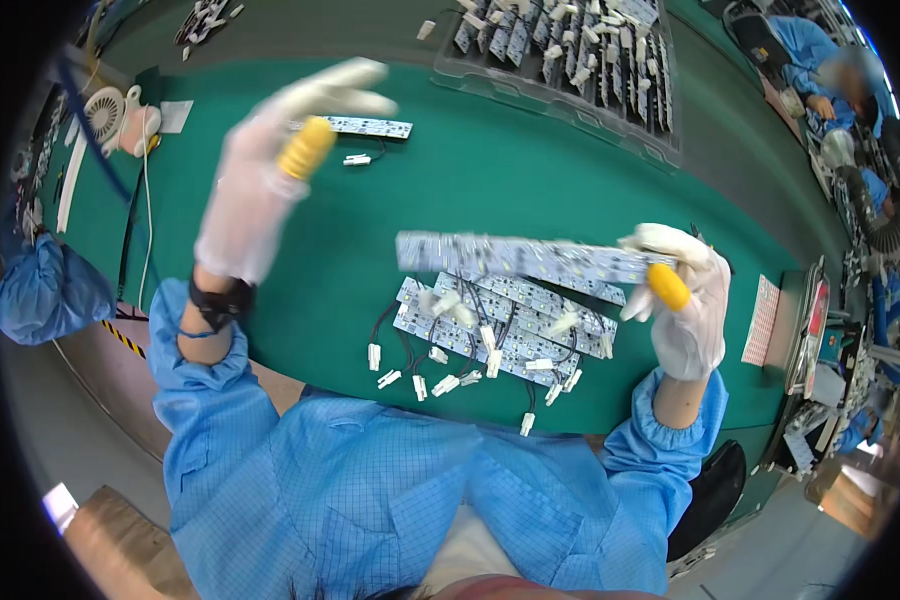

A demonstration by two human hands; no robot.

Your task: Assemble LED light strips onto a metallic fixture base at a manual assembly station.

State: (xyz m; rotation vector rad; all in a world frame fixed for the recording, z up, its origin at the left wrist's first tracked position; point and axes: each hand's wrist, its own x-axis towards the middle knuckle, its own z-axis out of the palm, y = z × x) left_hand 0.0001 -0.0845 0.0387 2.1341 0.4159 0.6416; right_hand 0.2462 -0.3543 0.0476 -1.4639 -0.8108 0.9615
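Note:
My right hand [685,295], in a white glove with a yellow cot on the thumb, grips the right end of a long LED circuit board [530,258]. That board is held level above a pile of similar LED boards [510,320], whose dark wires end in white plug connectors [447,384]. Farther off to the left, my gloved left hand [270,160] has its fingers stretched out and its yellow-capped thumb apart. It hovers at the left end of another LED board [375,127] with a white connector [357,160] lying nearby; the hand hides part of this board.
A clear plastic tray [570,105] packed with LED boards stands at the back. Toward the left are a small fan [105,115], a white cable [147,215] and a blue-sleeved person [50,290]. Another person [820,70] sits far right. A printed sheet [761,320] lies by the right edge.

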